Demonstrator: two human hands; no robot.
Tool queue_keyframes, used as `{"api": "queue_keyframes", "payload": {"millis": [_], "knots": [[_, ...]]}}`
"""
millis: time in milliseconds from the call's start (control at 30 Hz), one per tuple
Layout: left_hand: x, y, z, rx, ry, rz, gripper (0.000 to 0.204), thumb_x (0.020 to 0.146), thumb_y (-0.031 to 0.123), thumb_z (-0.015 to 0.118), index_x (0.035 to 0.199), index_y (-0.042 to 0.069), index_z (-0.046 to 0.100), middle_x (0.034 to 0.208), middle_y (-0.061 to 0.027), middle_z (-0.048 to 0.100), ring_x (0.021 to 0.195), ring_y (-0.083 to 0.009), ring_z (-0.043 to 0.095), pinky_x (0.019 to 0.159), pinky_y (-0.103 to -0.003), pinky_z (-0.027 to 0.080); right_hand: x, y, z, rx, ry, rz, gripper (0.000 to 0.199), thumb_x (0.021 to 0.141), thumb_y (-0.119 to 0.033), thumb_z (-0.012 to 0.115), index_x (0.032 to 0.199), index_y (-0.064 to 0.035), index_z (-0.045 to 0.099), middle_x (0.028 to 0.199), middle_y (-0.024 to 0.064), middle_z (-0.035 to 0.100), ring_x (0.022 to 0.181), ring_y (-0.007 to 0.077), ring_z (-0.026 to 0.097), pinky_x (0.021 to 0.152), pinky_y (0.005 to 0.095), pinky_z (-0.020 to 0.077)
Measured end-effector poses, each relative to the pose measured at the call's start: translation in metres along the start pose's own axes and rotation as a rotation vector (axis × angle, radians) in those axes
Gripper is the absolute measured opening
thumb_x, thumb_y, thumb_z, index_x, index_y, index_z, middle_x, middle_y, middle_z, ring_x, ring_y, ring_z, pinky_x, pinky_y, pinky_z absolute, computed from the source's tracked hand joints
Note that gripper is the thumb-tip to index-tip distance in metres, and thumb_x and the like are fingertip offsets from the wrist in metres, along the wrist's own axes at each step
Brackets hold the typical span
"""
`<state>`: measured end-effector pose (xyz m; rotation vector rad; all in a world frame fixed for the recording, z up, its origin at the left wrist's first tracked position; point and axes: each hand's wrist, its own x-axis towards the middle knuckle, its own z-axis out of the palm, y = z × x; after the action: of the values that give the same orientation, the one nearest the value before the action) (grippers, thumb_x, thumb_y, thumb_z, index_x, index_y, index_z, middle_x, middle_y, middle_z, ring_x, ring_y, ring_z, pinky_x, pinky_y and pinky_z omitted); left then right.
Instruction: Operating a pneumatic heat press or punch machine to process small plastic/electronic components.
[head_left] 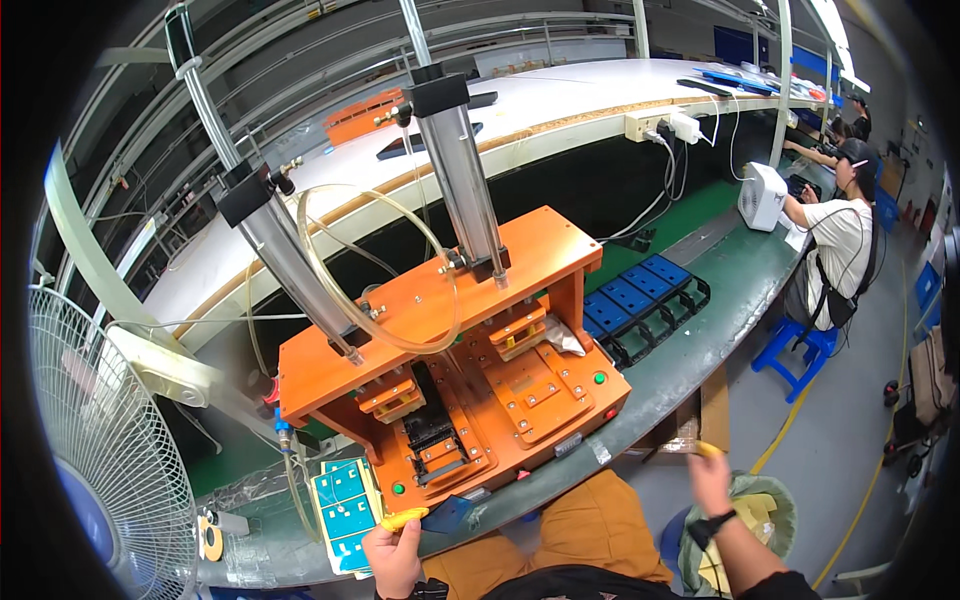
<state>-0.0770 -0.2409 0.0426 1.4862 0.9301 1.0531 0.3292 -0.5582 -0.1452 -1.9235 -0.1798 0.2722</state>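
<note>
My left hand (392,560), a yellow cover on its fingertip, is at the front edge of the bench. Its fingers are pinched on a small blue plate (447,514). Off to the right, my right hand (712,482) is raised, away from the bench, with yellow at its fingertip too. Its fingers look drawn together; whether they hold anything is too small to make out. Before me stands an orange two-station press (440,335). A black plastic frame (430,420) lies in its left station. Beside my left hand lie sheets with blue adhesive pieces (347,515).
Several blue-and-black frames (640,300) stand in a row right of the press. A large fan (110,450) is at the left. A lined bin (775,515) with yellow sheets sits below my right forearm. A co-worker (840,230) sits farther along the bench (690,340).
</note>
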Motion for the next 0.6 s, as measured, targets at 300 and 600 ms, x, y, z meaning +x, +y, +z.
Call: {"api": "queue_keyframes", "payload": {"millis": [300,600], "knots": [[0.015,0.036,-0.002,0.366,-0.180,-0.048,0.016,0.102,0.004,0.070,0.116,-0.003,0.076,0.104,-0.0083,0.077,0.098,-0.0149,0.070,0.090,-0.030,0.054,-0.069,-0.282,0.240,-0.069,-0.661,-1.534,0.024,0.089,-0.021,0.074,0.107,-0.0053,0.072,0.123,0.0124,0.067,0.123,0.0331,0.058,0.103,0.0495,0.0473],[0.131,0.005,0.001,0.251,-0.209,0.162,0.023,0.102,0.007,0.068,0.122,-0.004,0.071,0.108,-0.0046,0.074,0.098,-0.0131,0.067,0.091,-0.030,0.053,0.014,-0.329,0.085,0.326,-0.876,-1.202,0.017,0.097,-0.017,0.078,0.102,-0.0019,0.075,0.088,0.0107,0.069,0.082,0.0318,0.067,0.071,0.0410,0.0540]]}}
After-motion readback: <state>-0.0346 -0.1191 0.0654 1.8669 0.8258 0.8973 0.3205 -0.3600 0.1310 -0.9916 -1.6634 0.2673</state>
